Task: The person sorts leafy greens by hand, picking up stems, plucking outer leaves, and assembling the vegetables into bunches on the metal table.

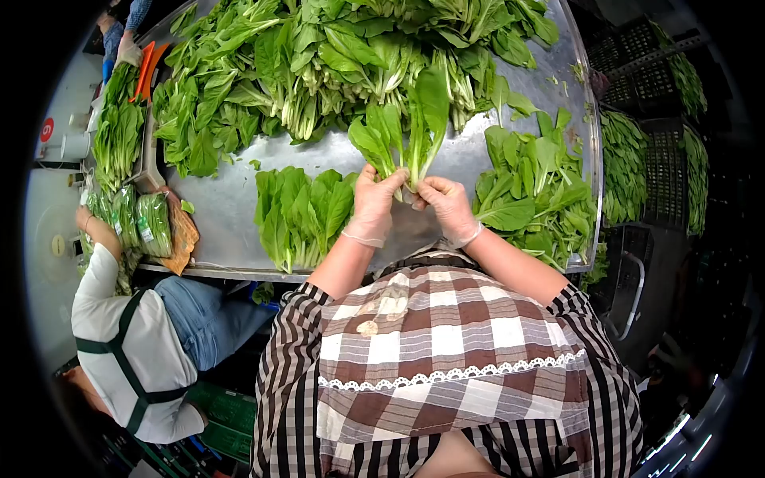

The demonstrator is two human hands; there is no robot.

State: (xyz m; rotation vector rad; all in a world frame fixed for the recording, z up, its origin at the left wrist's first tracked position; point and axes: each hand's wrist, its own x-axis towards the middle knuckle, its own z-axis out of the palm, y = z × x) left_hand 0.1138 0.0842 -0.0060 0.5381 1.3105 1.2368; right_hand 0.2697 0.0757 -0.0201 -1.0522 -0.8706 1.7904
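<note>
Both hands wear thin clear gloves. Between them, above the metal table (227, 191), a small bunch of leafy greens (426, 119) stands upright with its leaves pointing away from me. My left hand (373, 205) pinches the stems near their base. Thumb and fingers of my right hand (448, 209) are closed on the same stem ends, almost touching the left fingertips. A laid-out row of greens (299, 215) lies left of my left hand. To the right of my right hand is a looser pile of greens (534, 191).
A large heap of greens (319, 64) covers the table's far side. At left, a person in a white top (127, 350) reaches toward bagged greens (151, 223) beside an orange-handled tool (147, 72). Another person's gloved hand (129, 49) is farther back. Black crates (665, 171) stand at right.
</note>
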